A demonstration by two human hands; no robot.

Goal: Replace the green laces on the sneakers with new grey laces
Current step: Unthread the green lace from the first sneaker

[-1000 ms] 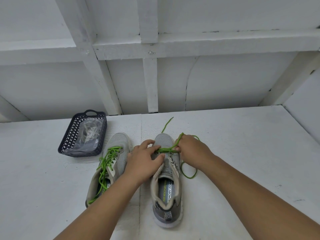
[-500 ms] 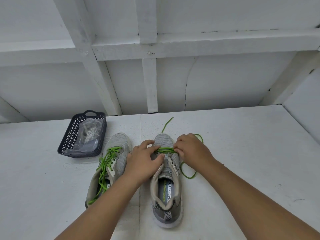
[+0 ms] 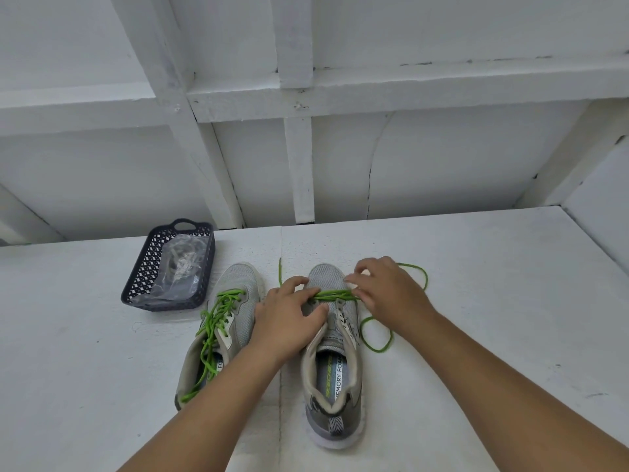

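1. Dark blue perforated basket (image 3: 143,284) at the far left of the white table (image 3: 493,335), handle turned away; inside, a clear plastic bag (image 3: 177,277) holding pale laces, colour hard to judge through the film.
2. Just right of the basket, left sneaker (image 3: 235,287), grey mesh, toe pointing away, fully threaded with a green lace (image 3: 218,321) whose loose ends trail back over the opening toward the heel.
3. Between the two shoes, left hand (image 3: 286,318) laid palm down on the inner side of the right sneaker (image 3: 335,386), fingers spread, fingertips (image 3: 313,294) pressing on the lace band across the eyelets, thumb resting on the tongue; whether anything is actually pinched cannot be told.
4. Right sneaker parallel to the first and well toward the middle of the table, heel nearest, insole printing visible; eyelets bare except for the row nearest the toe.
5. Second green lace (image 3: 335,294) crossing that row as a bunched band; one end lying straight on the table left of the toe, the rest curling in loops to the right of the shoe.
6. Right hand (image 3: 388,294) over the outer edge of the toe area, index finger and thumb closed on the lace where it leaves the eyelet, other fingers curled and raised.
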